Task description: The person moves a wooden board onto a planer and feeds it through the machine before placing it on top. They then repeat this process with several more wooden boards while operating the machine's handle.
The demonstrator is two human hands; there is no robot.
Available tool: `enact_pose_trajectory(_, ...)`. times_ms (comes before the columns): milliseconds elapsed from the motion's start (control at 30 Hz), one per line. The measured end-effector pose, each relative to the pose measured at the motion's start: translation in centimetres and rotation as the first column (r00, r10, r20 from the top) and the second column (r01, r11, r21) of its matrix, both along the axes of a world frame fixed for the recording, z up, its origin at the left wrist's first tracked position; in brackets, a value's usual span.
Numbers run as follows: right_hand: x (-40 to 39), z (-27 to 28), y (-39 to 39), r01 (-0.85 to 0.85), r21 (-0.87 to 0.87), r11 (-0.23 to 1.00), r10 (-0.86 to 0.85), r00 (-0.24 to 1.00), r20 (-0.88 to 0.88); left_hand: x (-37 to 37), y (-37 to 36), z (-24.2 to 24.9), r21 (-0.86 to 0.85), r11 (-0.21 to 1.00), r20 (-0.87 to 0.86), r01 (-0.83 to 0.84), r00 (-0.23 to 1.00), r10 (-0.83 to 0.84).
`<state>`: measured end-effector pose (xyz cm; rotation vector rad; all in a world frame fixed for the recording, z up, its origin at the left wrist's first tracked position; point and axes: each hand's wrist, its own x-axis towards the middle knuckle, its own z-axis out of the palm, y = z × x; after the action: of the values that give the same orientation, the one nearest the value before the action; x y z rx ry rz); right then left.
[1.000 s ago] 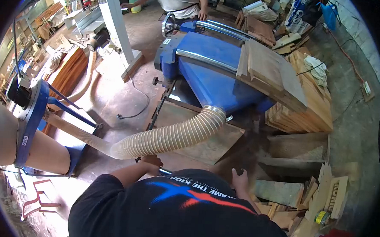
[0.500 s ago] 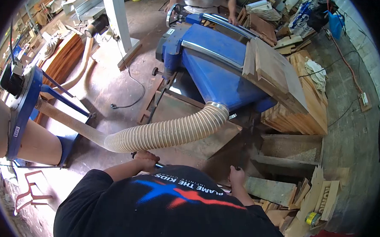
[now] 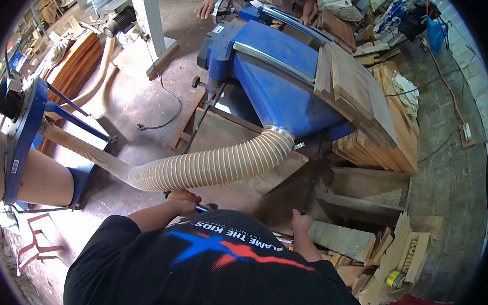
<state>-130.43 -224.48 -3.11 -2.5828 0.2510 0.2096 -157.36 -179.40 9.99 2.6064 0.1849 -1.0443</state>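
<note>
My left hand (image 3: 183, 201) is closed around a metal bar (image 3: 202, 208) with dark parts, below the ribbed hose. My right hand (image 3: 300, 220) is a fist at the right of my black shirt (image 3: 221, 273); a small dark tip shows at it, but what it holds is hidden. Ahead stands a blue machine (image 3: 280, 49) with chrome rails and a handwheel (image 3: 223, 8). A beige flexible hose (image 3: 216, 165) is clamped to its chute and runs left. Wooden panels (image 3: 357, 92) lean on its right end.
A blue dust collector (image 3: 27, 124) stands left, near a white post (image 3: 150, 20). A co-worker's hand (image 3: 205, 9) is beside the handwheel. Stacked boards (image 3: 397, 116), a wooden box (image 3: 365, 200) and offcuts (image 3: 387, 270) lie right. A cable (image 3: 168, 121) crosses the floor.
The view has shifted slightly. The co-worker's hand has moved out to the left of the handwheel. Both my hands keep much the same place and closed shape.
</note>
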Motion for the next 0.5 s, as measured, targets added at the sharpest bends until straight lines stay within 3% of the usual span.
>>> enact_pose_trajectory(100,0.2,-0.6,-0.2,0.032,-0.055,0.998,-0.032,0.999,0.008,0.0,-0.1,0.1,0.016,1.0,0.008,0.012,1.0,-0.012)
enact_pose_trajectory(267,-0.6,3.4,1.7,0.019,-0.038,0.999,-0.023,0.996,-0.088,0.1,0.0,-0.5,0.02,0.999,-0.004,0.036,0.999,-0.036)
enact_pose_trajectory(400,-0.2,1.4,0.8,0.009,-0.06,0.998,-0.012,0.999,-0.036,0.2,0.0,0.0,0.01,0.999,0.013,0.034,0.999,-0.034)
enact_pose_trajectory(500,-0.6,3.4,1.6,0.034,-0.015,0.999,-0.035,0.995,-0.092,0.2,0.1,-0.4,0.007,0.999,0.023,0.046,0.999,-0.046)
